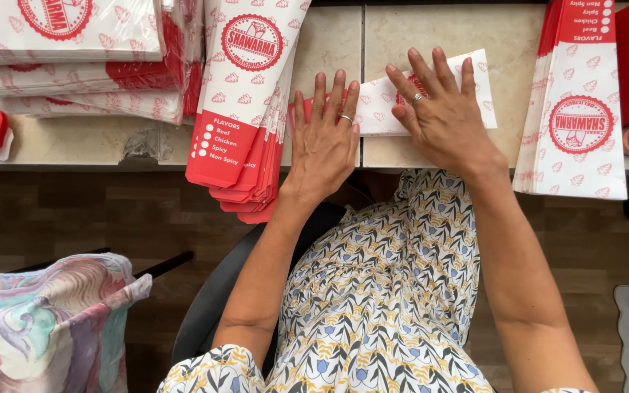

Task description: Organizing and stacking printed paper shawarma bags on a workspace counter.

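both hands press flat, fingers spread: left hand (323,138) and right hand (442,116) on a paper sleeve (380,109) lying crosswise mid-frame on the counter (329,44).

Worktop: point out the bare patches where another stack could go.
Bare tile lies between the right hand and the right stack of paper sleeves. A smaller patch lies below the wrapped bundles. It is crowded around the left hand, beside the fanned sleeves.
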